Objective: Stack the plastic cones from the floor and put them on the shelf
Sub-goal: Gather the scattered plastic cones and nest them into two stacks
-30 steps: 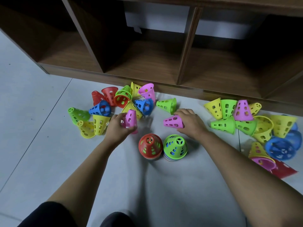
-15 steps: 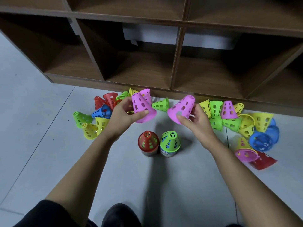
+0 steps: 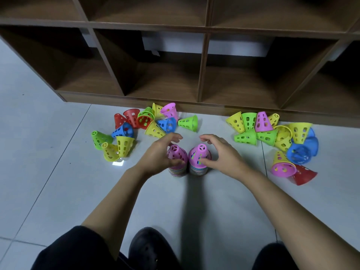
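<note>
Fingers [image 3: 171,137] of the left hand [image 3: 158,155] are curled round one pink cone [image 3: 176,152] at 12 o'clock from the shoe [image 3: 150,248]. The grip of the right hand [image 3: 221,155] on the other cone [image 3: 199,152] cannot be told. Both should be pressed straight down.

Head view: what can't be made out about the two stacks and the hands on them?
- Left stack, right stack: cone count; the rims are too thin and the hands cover the sides.
- Left hand, right hand: gripping or only touching the stacks' tops; the palms hide the contact.
- Shelf: upper row cut off by the top edge.
</note>
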